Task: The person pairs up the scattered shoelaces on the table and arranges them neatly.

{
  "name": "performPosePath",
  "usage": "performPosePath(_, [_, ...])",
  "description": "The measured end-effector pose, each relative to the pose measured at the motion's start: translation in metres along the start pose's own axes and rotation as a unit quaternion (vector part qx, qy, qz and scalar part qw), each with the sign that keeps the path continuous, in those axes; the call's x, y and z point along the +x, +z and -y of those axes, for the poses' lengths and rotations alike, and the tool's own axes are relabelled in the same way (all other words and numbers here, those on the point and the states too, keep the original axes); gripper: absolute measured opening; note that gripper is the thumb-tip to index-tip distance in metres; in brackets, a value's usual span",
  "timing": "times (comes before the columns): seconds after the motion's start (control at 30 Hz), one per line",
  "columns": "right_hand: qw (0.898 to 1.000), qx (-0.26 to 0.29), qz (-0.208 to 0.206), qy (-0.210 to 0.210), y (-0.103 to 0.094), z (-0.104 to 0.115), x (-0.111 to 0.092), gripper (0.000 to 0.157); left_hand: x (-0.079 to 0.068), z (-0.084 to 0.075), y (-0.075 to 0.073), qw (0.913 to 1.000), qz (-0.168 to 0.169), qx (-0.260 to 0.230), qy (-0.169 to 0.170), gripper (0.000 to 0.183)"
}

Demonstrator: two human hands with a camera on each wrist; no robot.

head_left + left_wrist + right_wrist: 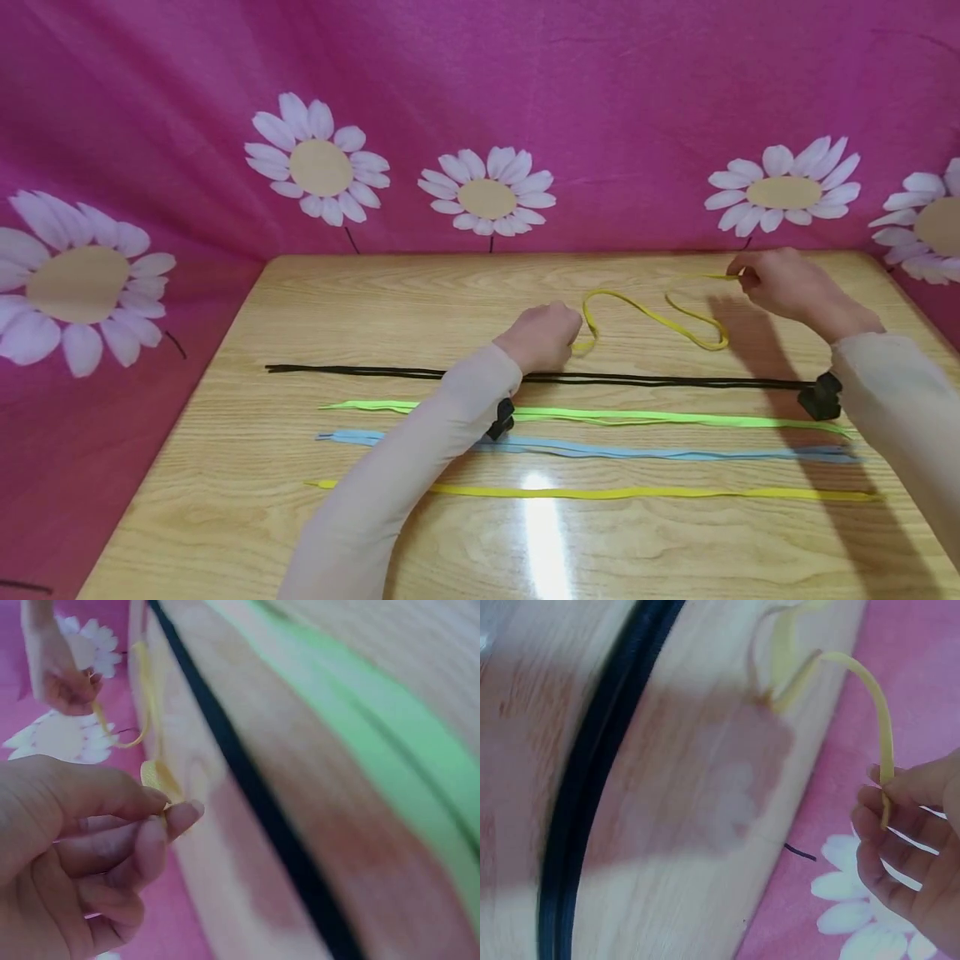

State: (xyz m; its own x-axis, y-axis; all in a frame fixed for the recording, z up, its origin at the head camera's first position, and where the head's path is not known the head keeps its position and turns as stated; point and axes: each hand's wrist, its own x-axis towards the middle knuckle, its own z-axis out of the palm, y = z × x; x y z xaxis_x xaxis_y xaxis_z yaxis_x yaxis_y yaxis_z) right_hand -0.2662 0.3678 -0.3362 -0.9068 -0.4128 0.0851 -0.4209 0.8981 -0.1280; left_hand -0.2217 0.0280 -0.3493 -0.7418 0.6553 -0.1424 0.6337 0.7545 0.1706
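Observation:
A yellow shoelace (652, 313) lies in loose curves near the table's far side, running between both hands. One end of it is pinched between thumb and fingertips of my left hand (542, 335), just beyond the black lace. My right hand (787, 287), farther right and close to the back edge, pinches the other end and holds it above the wood. In the right wrist view the yellow lace (883, 727) hangs in an arc from thumb and fingers. The left wrist view shows the lace looping beside the left fingertips (196, 808).
Nearer me, a black lace (637, 380), a green lace (652, 417), a blue lace (637, 453) and another yellow lace (600, 493) lie stretched side by side across the wooden table (225, 533). A pink flowered cloth (600, 75) hangs behind.

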Motion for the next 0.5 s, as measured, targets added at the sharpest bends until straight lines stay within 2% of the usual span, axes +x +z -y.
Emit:
performPosePath(0.13, [0.999,0.001,-0.054,-0.001,-0.005,-0.006,-0.016,0.024,-0.013,0.007,-0.015,0.9978,-0.042,-0.05,0.015,0.022])
performPosePath(0.23, [0.997,-0.001,-0.074,0.011,-0.01,-0.01,-0.028,0.024,-0.027,0.019,-0.028,0.9946,-0.076,-0.069,0.013,0.018])
performPosePath(0.37, [0.995,-0.018,-0.091,0.045,-0.019,-0.014,-0.047,0.022,-0.052,0.044,-0.04,0.9911,-0.116,-0.066,0.005,0.017])
performPosePath(0.5, [0.988,-0.027,-0.134,0.065,-0.024,-0.02,-0.071,0.017,-0.083,0.073,-0.048,0.985,-0.162,-0.061,-0.005,0.011])
